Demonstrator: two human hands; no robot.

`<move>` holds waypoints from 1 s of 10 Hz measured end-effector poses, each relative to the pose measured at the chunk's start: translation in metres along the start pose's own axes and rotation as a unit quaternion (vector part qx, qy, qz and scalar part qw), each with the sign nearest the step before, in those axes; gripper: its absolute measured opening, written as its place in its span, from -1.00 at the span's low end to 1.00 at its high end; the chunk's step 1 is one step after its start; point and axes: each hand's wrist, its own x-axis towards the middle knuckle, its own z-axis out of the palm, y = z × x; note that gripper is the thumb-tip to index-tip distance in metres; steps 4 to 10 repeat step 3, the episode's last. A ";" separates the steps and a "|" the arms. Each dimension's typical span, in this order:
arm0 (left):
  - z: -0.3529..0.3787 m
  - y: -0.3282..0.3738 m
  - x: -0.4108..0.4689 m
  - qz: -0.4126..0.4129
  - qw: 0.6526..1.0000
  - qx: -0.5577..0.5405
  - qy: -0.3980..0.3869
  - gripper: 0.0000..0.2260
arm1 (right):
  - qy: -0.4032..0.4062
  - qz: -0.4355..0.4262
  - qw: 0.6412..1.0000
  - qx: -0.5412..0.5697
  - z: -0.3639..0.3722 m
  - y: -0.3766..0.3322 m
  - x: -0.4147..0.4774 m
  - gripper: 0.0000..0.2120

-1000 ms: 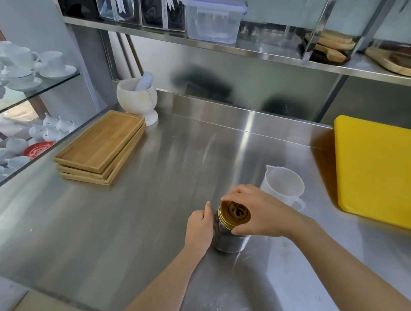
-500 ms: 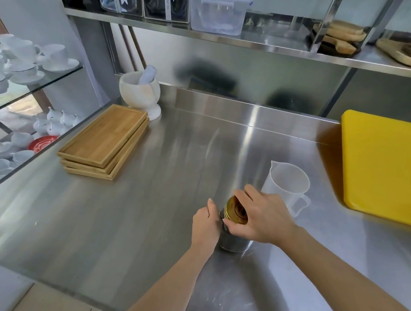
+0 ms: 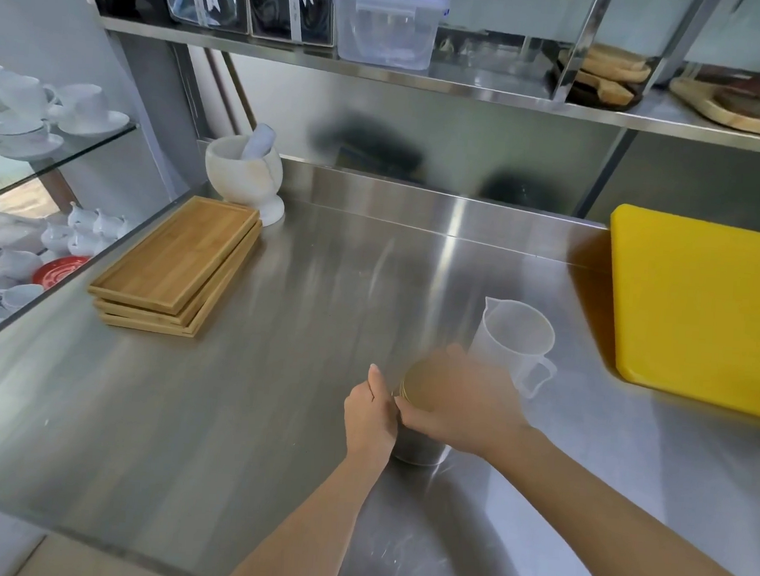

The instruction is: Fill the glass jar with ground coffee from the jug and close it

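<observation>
The glass jar (image 3: 421,451) with dark ground coffee stands on the steel counter (image 3: 274,392), mostly hidden by both hands. My left hand (image 3: 370,414) wraps its left side. My right hand (image 3: 460,404), blurred by motion, covers and grips the gold lid (image 3: 404,387), of which only the left rim shows. The translucent plastic jug (image 3: 515,340) stands upright just behind and to the right of the jar, with nothing visible inside it.
A stack of wooden trays (image 3: 179,266) lies at the left, with a white mortar and pestle (image 3: 245,170) behind it. A yellow cutting board (image 3: 702,307) lies at the right. Glass shelves of white cups (image 3: 28,119) stand far left. A shelf with containers (image 3: 385,21) runs overhead.
My right hand has turned over the lid and now hides almost all of it. The left hand keeps its hold on the jar. The view has shifted slightly.
</observation>
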 end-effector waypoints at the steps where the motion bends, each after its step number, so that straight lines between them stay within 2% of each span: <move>1: -0.003 0.000 -0.001 0.027 0.999 -0.008 -0.022 -0.51 | -0.002 -0.007 1.000 -0.009 -0.003 0.001 -0.003 -0.41; 2: -0.012 0.000 -0.003 0.031 0.996 0.001 -0.078 -0.50 | -0.010 -0.003 1.000 0.006 -0.004 0.004 -0.007 -0.27; 3: -0.026 0.006 0.003 0.052 0.996 -0.013 -0.075 -0.50 | -0.015 0.023 0.998 0.052 -0.020 0.010 -0.005 -0.16; 10: -0.026 0.006 0.003 0.052 0.996 -0.013 -0.075 -0.50 | -0.015 0.023 0.998 0.052 -0.020 0.010 -0.005 -0.16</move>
